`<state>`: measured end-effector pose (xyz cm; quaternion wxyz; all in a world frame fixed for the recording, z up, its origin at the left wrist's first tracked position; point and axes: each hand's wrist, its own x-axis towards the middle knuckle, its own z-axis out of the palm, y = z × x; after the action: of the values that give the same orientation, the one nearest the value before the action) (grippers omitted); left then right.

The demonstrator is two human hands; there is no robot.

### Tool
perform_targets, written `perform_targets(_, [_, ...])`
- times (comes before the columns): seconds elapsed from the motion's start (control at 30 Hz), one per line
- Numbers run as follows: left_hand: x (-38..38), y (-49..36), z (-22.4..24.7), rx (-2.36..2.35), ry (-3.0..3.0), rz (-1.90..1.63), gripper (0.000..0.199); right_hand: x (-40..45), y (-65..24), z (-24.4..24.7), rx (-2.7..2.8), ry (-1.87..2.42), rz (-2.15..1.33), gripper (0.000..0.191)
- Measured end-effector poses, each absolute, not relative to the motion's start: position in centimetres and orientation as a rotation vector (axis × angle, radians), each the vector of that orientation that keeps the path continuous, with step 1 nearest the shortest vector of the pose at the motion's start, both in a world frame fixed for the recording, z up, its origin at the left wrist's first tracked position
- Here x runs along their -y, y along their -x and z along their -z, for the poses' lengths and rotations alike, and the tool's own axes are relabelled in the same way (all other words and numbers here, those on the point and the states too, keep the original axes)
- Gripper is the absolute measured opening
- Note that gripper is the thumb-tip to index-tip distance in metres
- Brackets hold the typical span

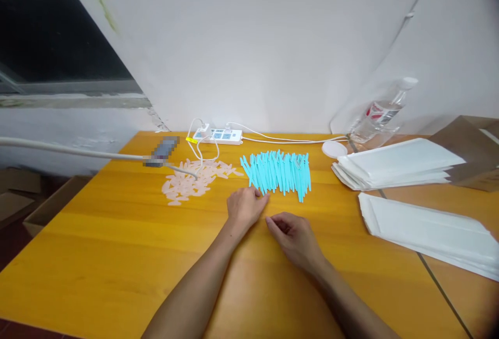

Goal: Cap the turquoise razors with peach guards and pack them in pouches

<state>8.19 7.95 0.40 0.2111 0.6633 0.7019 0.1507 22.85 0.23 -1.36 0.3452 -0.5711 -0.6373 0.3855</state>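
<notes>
My left hand [245, 206] rests on the wooden table just in front of a row of turquoise plastic sticks [276, 171]. Its fingers curl under, with the thumb pointing right; whatever lies inside is hidden. Close by on the right, my right hand [294, 236] is loosely closed, thumb towards the fingertips, and nothing shows in its hollow. The slim turquoise pieces lie side by side, most pointing towards me. To the left spreads a loose heap of pale pink, flat, elongated pieces [187, 183].
Behind the pieces is a white power strip [220, 136] with cables. A phone-like device [163, 151] on a grey arm hangs over the left. On the right are a round white lid [334, 149], stacked white padded envelopes [401, 159], another envelope pile [424, 230], a plastic bottle [380, 113] and a cardboard box [468, 146].
</notes>
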Motion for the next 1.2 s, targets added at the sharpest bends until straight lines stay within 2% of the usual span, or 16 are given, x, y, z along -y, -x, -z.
perform_targets(0.1, [-8.2,-8.2,-0.1,-1.906,-1.810,-0.450,0.026,-1.6,-22.8,1.5,1.542,1.485,-1.121,0.044])
perform_targets(0.23, [-5.9,-7.6,-0.5,-1.818,-1.722,-0.565,0.032,-3.8,-22.8,0.7,1.158,1.494,-1.375,0.046])
perform_targets(0.37, [-1.5,-8.2,-1.2,-1.521,-1.433,-0.777,0.036,-4.6,-21.6,0.5,0.989,1.275,-1.596,0.044])
perform_targets(0.47, [0.9,-7.2,-1.0,-1.333,-1.379,-0.730,0.036,-4.0,-21.6,0.6,0.898,1.175,-1.772,0.044])
perform_targets(0.57, [0.7,-3.0,-0.2,-1.428,-1.560,-0.750,0.031,-2.9,-23.1,0.4,1.040,1.210,-1.880,0.046])
perform_targets(0.67, [-1.9,3.1,0.5,-1.933,-1.936,-0.854,0.029,-2.1,-24.9,-0.1,1.405,1.368,-1.889,0.041])
perform_targets(0.8, [-5.3,8.1,0.7,-2.236,-2.265,-0.444,0.031,-1.9,-26.0,-0.5,1.807,1.449,-1.745,0.043])
perform_targets(0.93, [-5.6,8.3,0.8,-2.155,-2.305,-0.423,0.031,-2.2,-26.3,-0.1,1.859,1.363,-1.682,0.041])
perform_targets(1.2, [-2.1,2.6,0.0,-1.560,-1.965,-0.549,0.026,-2.4,-27.2,0.0,1.826,1.296,-1.795,0.040])
